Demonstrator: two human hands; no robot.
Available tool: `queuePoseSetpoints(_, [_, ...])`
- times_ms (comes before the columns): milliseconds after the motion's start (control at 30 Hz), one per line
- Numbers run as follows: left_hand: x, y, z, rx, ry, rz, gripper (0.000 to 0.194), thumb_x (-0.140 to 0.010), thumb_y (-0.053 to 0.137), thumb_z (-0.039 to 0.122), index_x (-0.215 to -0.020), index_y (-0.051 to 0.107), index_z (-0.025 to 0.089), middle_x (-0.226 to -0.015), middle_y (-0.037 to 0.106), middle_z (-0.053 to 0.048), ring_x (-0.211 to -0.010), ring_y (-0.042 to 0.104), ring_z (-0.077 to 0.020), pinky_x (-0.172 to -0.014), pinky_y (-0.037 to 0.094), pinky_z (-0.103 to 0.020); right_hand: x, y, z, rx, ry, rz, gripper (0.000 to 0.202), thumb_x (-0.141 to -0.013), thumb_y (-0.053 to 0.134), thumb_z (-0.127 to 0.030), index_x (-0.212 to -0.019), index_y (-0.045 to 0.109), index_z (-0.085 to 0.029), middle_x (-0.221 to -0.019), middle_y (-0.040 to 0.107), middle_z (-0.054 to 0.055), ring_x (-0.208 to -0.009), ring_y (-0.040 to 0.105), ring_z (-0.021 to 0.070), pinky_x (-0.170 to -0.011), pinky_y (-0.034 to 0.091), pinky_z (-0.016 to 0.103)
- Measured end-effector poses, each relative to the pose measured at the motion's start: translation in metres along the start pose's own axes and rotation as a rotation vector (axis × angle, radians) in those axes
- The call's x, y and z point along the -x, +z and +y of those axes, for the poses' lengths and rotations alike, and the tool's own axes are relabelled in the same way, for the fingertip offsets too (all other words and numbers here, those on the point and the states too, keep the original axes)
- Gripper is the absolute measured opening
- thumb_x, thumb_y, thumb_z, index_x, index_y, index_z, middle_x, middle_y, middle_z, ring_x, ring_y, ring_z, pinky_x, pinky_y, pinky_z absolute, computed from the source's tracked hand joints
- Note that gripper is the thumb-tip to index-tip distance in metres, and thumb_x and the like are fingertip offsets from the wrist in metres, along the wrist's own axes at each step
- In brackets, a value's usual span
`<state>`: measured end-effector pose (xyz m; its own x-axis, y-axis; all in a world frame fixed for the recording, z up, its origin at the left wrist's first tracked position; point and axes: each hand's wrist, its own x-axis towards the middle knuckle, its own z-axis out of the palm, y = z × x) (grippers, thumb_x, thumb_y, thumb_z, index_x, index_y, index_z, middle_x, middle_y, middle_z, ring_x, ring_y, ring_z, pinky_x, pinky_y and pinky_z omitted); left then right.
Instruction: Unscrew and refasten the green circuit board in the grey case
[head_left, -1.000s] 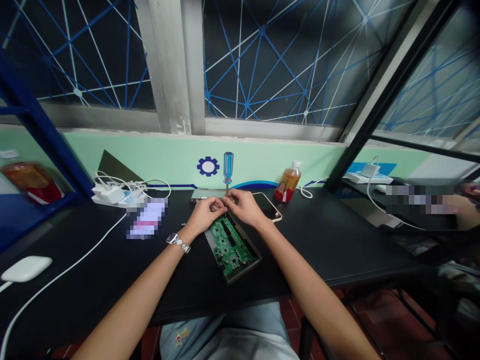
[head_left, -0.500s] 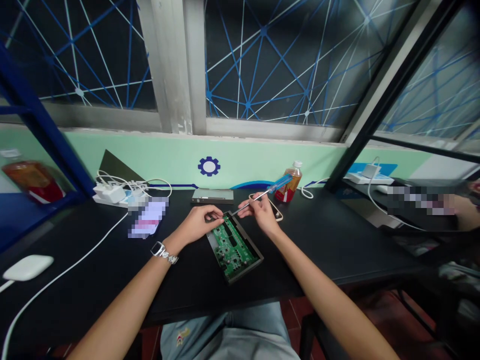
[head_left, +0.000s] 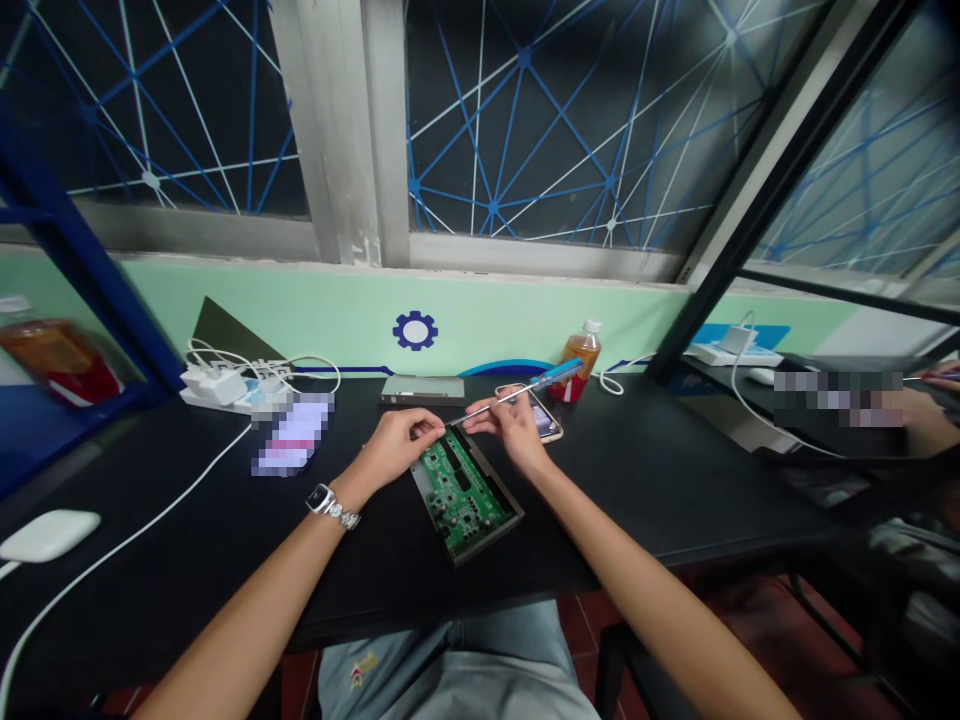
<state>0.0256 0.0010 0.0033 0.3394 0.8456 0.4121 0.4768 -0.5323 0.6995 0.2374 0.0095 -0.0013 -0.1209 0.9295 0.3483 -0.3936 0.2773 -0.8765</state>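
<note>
A green circuit board [head_left: 463,490] lies in a shallow metal case on the black table, turned at a slant. My left hand [head_left: 405,440] is at the far left corner of the case, thumb and fingertips pinched together; anything between them is too small to make out. Held in my right hand [head_left: 514,425] is a screwdriver [head_left: 556,374] with a clear blue handle. Its shaft slopes down to the left, and its tip is close to my left fingertips at the board's far end.
Behind the board are a flat metal box [head_left: 424,390], a phone [head_left: 549,418] and a drink bottle [head_left: 579,360]. A power strip [head_left: 232,390] with cables and a blurred phone [head_left: 294,435] lie left. Another person's hand [head_left: 934,425] shows at far right.
The screwdriver has tilted flatter, and my right hand has shifted slightly left and lower, its fingers nearer my left hand. More of the phone behind it shows.
</note>
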Motion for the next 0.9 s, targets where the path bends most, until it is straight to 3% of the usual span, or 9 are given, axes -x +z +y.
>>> queuePoseSetpoints(167, [-0.001,-0.003,0.003,0.053,0.036,0.053,0.02,-0.085,0.066,0.035,-0.094,0.071,0.018,-0.088,0.074,-0.005,-0.077,0.067,-0.017,-0.072,0.054,-0.028,0.0,0.0,-0.004,-0.011,-0.011,0.064,0.041,-0.083,0.067,-0.038,-0.093,0.028,-0.028,-0.078,0.071,-0.004,-0.064,0.072,0.0173,-0.063,0.06,0.033])
queuePoseSetpoints(367, [0.001,-0.006,0.002,0.037,0.043,0.005,0.017,-0.088,0.062,0.034,-0.089,0.07,0.018,-0.082,0.072,-0.003,-0.074,0.065,-0.016,-0.068,0.051,-0.026,0.002,0.003,-0.004,-0.072,0.015,0.068,0.039,-0.083,0.066,-0.034,-0.094,0.029,-0.028,-0.078,0.072,-0.003,-0.066,0.073,0.0186,-0.064,0.061,0.035])
queuePoseSetpoints(500, [0.0,-0.008,0.003,0.024,0.068,0.04,0.019,-0.09,0.059,0.035,-0.09,0.069,0.018,-0.084,0.071,-0.004,-0.075,0.065,-0.0164,-0.069,0.05,-0.026,0.003,0.004,-0.003,-0.097,0.036,0.091,0.039,-0.083,0.068,-0.033,-0.094,0.03,-0.027,-0.081,0.073,-0.002,-0.07,0.074,0.0195,-0.066,0.062,0.036])
queuePoseSetpoints(667, [0.0,-0.012,0.003,-0.015,0.124,0.115,0.018,-0.09,0.059,0.034,-0.09,0.067,0.018,-0.083,0.069,-0.003,-0.074,0.063,-0.0163,-0.072,0.05,-0.028,0.004,0.006,0.001,-0.089,0.087,0.1,0.039,-0.083,0.071,-0.036,-0.093,0.035,-0.026,-0.091,0.075,0.004,-0.076,0.076,0.0198,-0.067,0.062,0.031])
queuePoseSetpoints(900, [0.003,-0.016,0.009,-0.121,0.232,0.136,0.013,-0.094,0.054,0.029,-0.093,0.063,0.019,-0.088,0.067,-0.003,-0.079,0.063,-0.0163,-0.076,0.049,-0.028,0.003,0.004,0.004,-0.141,0.192,0.134,0.033,-0.081,0.075,-0.034,-0.088,0.046,-0.021,-0.096,0.076,0.01,-0.073,0.075,0.0168,-0.056,0.058,0.022])
